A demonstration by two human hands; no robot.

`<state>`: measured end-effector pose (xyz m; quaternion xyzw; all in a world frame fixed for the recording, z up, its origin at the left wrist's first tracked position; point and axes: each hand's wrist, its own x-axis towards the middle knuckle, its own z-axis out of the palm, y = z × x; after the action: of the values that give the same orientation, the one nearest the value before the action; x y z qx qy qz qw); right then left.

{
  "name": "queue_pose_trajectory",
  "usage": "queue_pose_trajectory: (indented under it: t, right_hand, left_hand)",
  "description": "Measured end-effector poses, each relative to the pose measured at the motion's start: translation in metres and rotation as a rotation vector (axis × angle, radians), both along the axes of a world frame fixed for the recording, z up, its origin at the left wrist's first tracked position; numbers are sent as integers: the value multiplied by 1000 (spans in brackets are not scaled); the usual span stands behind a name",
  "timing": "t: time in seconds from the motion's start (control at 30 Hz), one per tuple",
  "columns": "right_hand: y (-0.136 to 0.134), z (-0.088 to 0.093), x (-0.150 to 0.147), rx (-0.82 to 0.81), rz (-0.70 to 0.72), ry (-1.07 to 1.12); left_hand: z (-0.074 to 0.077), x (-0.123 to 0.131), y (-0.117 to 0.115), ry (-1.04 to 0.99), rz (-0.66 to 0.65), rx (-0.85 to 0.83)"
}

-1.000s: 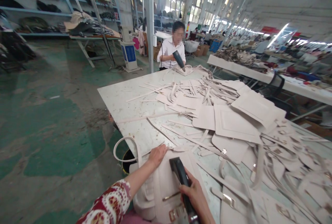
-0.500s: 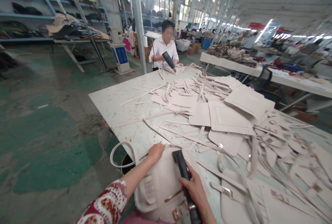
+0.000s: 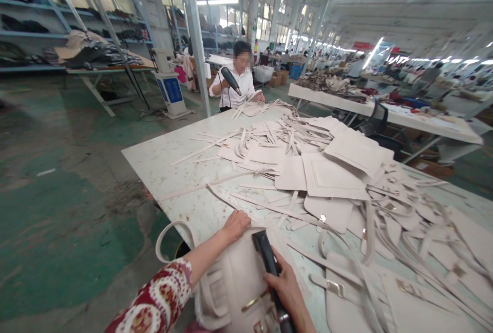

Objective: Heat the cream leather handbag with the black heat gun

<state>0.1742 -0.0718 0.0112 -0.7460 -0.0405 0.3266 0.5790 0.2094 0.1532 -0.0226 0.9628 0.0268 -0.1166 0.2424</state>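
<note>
A pale beige handbag with straps and gold-coloured fittings lies at the table's near edge, close to my body. My left hand is closed on its far upper edge, fingers curled over and fingertips partly hidden. A strap loop of the same colour sticks out to the left, past the table edge. In my right hand is a long black heat gun, held over the bag's front with its broad end pointing away from me. My fingers wrap round its middle, and its lower end runs out of view.
Beige bag panels and straps pile up across the table. At the far end a person in a white shirt holds a dark heat gun. A black chair stands beyond the right side.
The whole view has shifted slightly. Both my hands keep their grips. The far person's heat gun has risen a little, and their other hand now shows at the pieces.
</note>
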Motion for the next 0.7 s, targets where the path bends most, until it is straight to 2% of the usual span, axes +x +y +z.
queue_pose_trajectory:
  t: [0.07,0.2,0.4,0.47,0.6,0.7]
  right_hand:
    - [-1,0,-2,7,-8,4]
    - [-1,13,-6,59,-5,4]
    - [-10,39,-7,125,16,33]
    - [-15,38,-3,185,35,66]
    - [-24,22,8,340,35,266]
    - [-27,13,18,404,36,337]
  left_hand:
    - [1,3,6,28,10,-51]
    - [-1,8,11,138,135,-195]
    - [-10,2,4,396,279,-620]
    - [-12,-5,-2,407,300,-743]
    - [-13,-15,-11,384,341,-911]
    - [-4,-16,-15,350,358,-969]
